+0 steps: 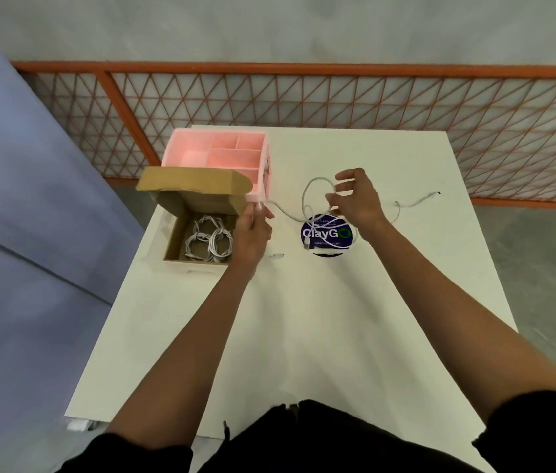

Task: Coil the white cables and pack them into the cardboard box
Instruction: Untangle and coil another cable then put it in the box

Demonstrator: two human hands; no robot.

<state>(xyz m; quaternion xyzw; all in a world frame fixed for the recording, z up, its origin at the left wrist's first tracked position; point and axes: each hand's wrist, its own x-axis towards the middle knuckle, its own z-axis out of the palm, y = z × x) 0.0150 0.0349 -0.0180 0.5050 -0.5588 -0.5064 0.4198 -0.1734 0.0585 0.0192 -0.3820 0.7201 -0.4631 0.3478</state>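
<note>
Left hand [252,230] pinches one end of a white cable [305,194] beside the cardboard box [170,241]. Right hand [358,199] grips its loops above the worktop [304,319]. Coiled cables [206,238] lie in the box, pink organiser [218,151] behind it.

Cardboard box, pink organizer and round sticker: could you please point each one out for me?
cardboard box [194,181], head view, on its raised lid flap
pink organizer [235,160], head view, on the bare floor of a middle compartment
round sticker [324,234], head view, on its white lettering
</note>
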